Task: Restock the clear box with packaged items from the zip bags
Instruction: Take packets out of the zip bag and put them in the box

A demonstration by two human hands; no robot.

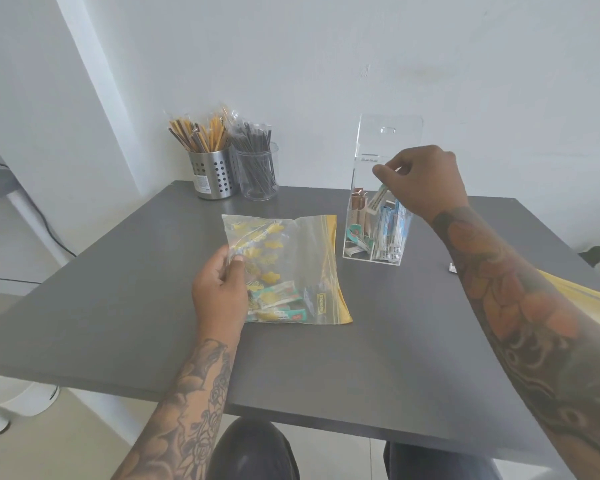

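A clear zip bag with yellow cloud prints and a yellow zip strip lies flat on the grey table, several teal and white packets inside near its lower edge. My left hand pinches the bag's left edge. The clear box stands upright to the right, its compartments holding brown, teal and blue-white packets. My right hand is over the box's open top and pinches a slim packet that hangs slanted into the box.
A perforated steel cup of wrapped sticks and a clear cup of dark straws stand at the table's back edge. A small white scrap lies at the right. Another yellow bag shows behind my right forearm. A white bin stands on the floor.
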